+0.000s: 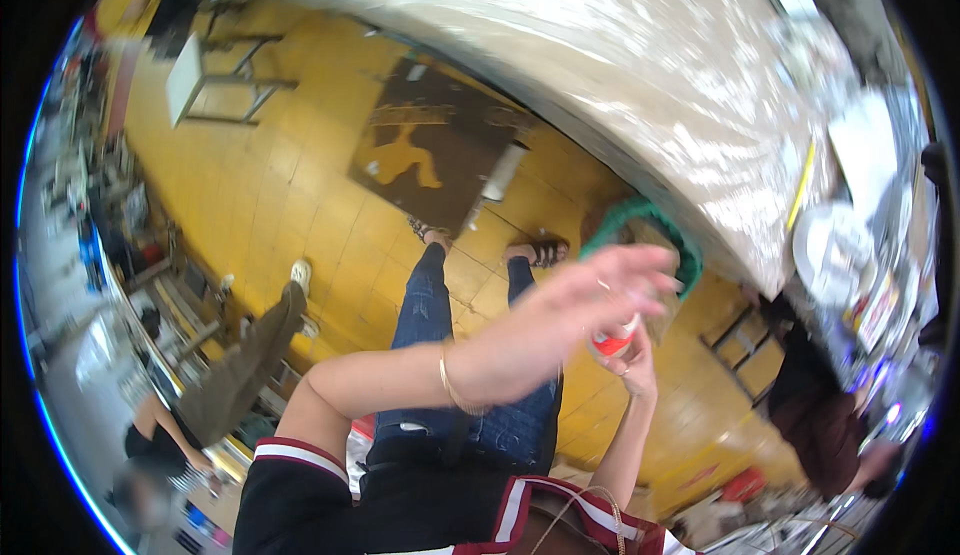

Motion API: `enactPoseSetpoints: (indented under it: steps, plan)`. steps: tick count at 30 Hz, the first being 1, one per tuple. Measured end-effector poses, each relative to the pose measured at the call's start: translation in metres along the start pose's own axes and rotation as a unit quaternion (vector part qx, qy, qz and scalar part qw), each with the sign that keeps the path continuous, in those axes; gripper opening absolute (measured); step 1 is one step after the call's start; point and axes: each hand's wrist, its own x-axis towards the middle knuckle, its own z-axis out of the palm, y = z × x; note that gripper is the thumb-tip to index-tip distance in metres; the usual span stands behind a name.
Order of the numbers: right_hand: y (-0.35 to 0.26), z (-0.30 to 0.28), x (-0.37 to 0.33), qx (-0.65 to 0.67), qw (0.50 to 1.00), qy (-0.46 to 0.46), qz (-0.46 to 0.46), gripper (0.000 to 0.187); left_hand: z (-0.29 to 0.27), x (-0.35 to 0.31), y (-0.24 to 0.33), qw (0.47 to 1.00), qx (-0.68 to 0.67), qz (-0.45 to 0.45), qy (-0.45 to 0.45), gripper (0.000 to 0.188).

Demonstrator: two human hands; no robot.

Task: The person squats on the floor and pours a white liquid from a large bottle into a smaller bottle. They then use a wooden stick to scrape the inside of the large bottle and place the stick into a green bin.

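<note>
My right hand (636,367) grips a small red-and-white container (614,337), possibly a bottle or jar; its upper part is hidden. Above and in front of it, my left hand (625,280) reaches across my body with fingers stretched out, blurred by motion. Nothing shows in the left fingers, and I cannot tell whether they touch the container. Beneath the hands stands a bin with a green rim (692,255), partly covered by my left hand.
A long table covered in clear plastic sheet (640,65) runs along the far right. On its right end lie white papers (862,150) and a yellow stick (803,183). A dark mat (440,145) lies on the yellow floor. A stool (190,80) stands far left; other people are at both sides.
</note>
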Motion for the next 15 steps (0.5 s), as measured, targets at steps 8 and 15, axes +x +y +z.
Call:
enactPoseSetpoints:
  steps: [8, 15]
  plan:
    - [0.031, 0.210, 0.047, -0.202, 0.976, -0.082, -0.005, 0.091, 0.012, -0.200, 0.131, 0.970, 0.071, 0.229, 0.023, 0.034]
    - [0.082, 0.435, 0.116, -0.186, 0.974, -0.130, -0.017, 0.071, -0.077, -0.382, 0.238, 0.928, 0.209, 0.180, 0.249, 0.029]
